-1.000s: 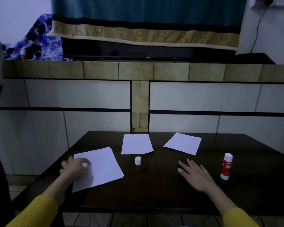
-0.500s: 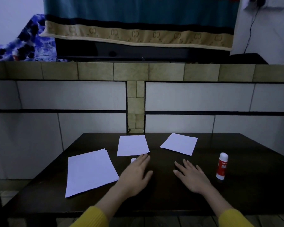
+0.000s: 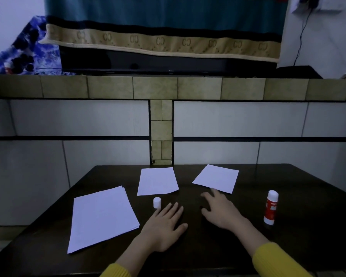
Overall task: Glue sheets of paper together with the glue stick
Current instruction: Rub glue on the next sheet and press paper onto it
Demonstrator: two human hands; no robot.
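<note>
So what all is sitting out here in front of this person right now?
stack of paper sheets: one stack, white, near left of the table.
small paper sheets: two, white, far side of the table, one in the middle, one to its right.
glue stick: one, red body with white top, upright at the right.
glue cap: one, white, upright just in front of the middle sheet.
table: one, dark wood.
tiled ledge: one, beige, behind the table.
blanket: one, teal with tan border, hanging over the ledge.
hands: two, yellow sleeves; left hand flat on the table beside the cap, right hand open, reaching toward the right sheet.
</note>
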